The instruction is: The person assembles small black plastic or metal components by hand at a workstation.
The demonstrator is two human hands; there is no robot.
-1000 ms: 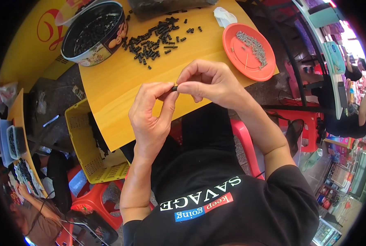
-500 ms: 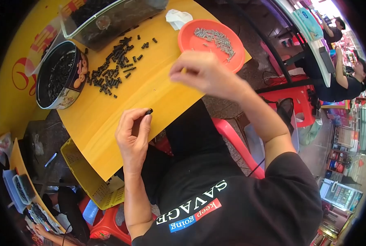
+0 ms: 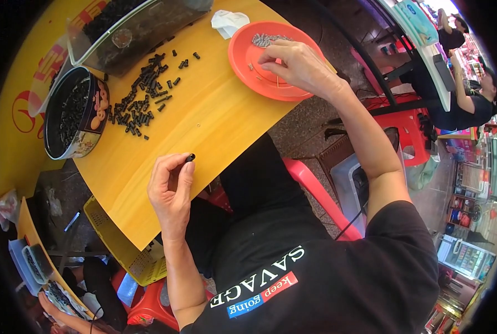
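A small black cylindrical piece [image 3: 191,157] is pinched between the thumb and forefinger of my left hand [image 3: 173,186], just above the near part of the yellow table [image 3: 165,183]. Its round end shows a hole. My right hand [image 3: 298,65] hovers over a red plastic plate [image 3: 240,69], fingers curled and thumb close to the forefinger; anything between those tips is too small to make out. A heap of small grey metallic parts [image 3: 266,40] lies in the plate, partly hidden by this hand. Several loose black cylindrical pieces [image 3: 142,97] are spread over the table left of the plate.
At the far left stand a round tin [image 3: 95,111] of black pieces and a clear plastic box [image 3: 126,42] of dark parts. Crumpled white tissue [image 3: 229,23] lies beside the plate. A yellow basket [image 3: 106,234] sits below the table's left edge. Other people are at the right.
My right hand has moved right, from above the table to over the red plate. My left hand still holds the black piece. The whole view has shifted slightly.
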